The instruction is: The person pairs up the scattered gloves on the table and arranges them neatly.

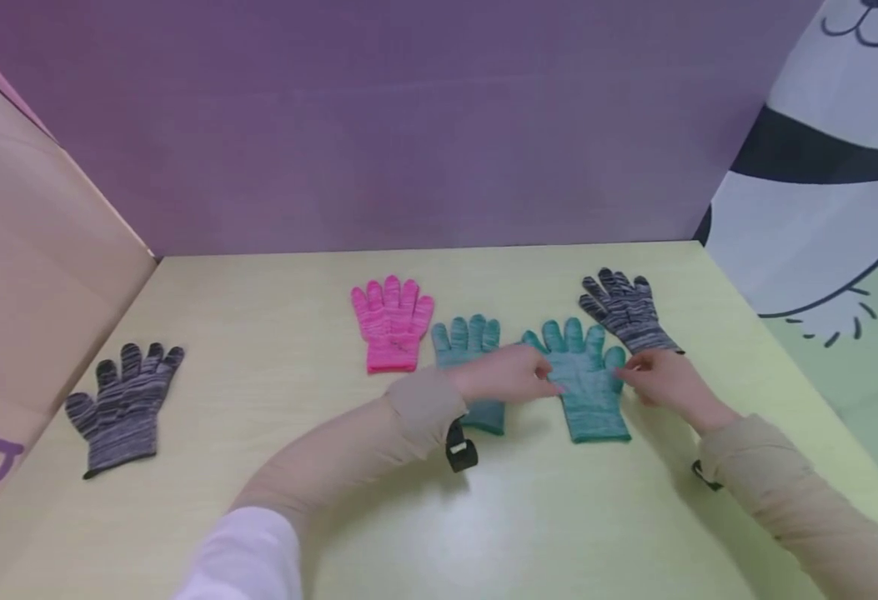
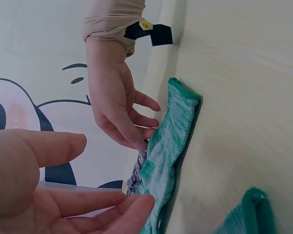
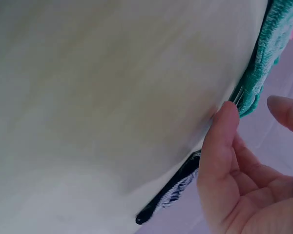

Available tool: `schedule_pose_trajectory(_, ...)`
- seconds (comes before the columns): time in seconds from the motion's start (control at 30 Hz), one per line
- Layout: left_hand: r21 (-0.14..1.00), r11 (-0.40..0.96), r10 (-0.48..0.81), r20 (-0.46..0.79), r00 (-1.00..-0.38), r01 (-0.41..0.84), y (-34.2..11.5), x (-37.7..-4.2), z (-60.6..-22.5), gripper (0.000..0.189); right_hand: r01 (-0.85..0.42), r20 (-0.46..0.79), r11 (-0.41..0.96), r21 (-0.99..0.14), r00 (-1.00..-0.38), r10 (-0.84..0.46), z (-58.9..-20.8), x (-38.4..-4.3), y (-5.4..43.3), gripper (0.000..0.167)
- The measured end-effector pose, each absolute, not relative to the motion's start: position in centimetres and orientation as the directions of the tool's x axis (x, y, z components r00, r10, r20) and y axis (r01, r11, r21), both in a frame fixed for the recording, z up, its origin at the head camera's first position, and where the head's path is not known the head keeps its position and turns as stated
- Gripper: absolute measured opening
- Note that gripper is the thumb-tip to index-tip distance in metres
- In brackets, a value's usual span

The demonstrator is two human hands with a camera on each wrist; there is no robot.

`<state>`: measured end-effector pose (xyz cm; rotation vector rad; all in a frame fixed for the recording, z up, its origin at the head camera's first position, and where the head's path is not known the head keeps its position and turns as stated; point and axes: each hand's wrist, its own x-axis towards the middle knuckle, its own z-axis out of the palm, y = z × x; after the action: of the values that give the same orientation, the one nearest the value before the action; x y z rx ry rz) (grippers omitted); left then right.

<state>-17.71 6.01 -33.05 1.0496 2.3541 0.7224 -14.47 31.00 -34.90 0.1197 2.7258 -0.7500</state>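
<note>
The right-hand green glove [image 1: 592, 400] lies on the desk [image 1: 258, 317] between my two hands, its digits pointing away from me and its cuff toward me. I judge this step to be spreading it flat, so light touches at its edges should serve better than a hard tug, which could drag the soft knit askew. My right hand [image 1: 667, 383] is at its rightmost digit, fingers loose, thumb apart, clenching nothing; my left hand [image 1: 509, 372] reaches its other side with fingers extended, also gripping nothing. I should keep my left wrist high over the other green glove [image 1: 487, 417], and my right knuckles off the gray glove [image 1: 626, 312] just beyond.
</note>
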Motion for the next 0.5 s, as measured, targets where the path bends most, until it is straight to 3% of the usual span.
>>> schedule_pose_trajectory(0.07, 0.652, 0.584, 0.761, -0.231, -0.606, 0.484, 6.3, -17.8, -33.0, 0.041, 0.131, -0.296, 0.877, -0.462, -0.955, -0.013, -34.9, -14.7, 30.8, 0.053)
schedule_pose_trajectory(0.23, 0.680, 0.626, 0.719, -0.315, -0.620, 0.381, 6.8, -18.2, -33.4, 0.037, 0.123, -0.295, 0.896, -0.427, -0.955, -0.009, -34.7, -15.2, 30.4, 0.055)
schedule_pose_trajectory(0.5, 0.752, 0.607, 0.721, -0.383, -0.578, 0.259, 7.3, -18.4, -34.4, 0.050, 0.134, -0.332, 0.911, -0.389, -0.943, -0.003, -34.8, -15.7, 29.8, 0.044)
